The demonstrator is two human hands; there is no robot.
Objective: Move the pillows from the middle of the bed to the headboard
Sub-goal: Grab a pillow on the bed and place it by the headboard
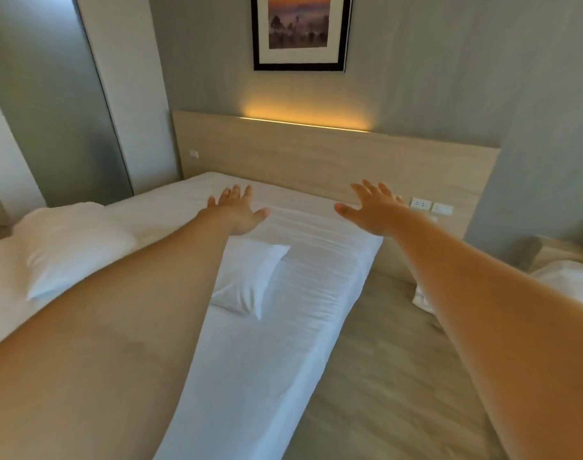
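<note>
A white bed (316,260) runs up to a pale wooden headboard (316,154). Two white pillows lie across its middle: a large one (71,247) to the left of my left forearm and a second one (250,277) partly hidden under that forearm. My left hand (238,210) is stretched out, fingers spread, over the bare sheet near the headboard. My right hand (373,207) is also spread and empty, over the bed's right edge close to the headboard. Neither hand touches a pillow.
A framed picture (298,31) hangs above the headboard, with a warm light strip (303,122) along its top. Wall sockets (431,205) sit at the headboard's right end. Wooden floor (383,376) runs along the right. White bedding (568,280) lies at the far right.
</note>
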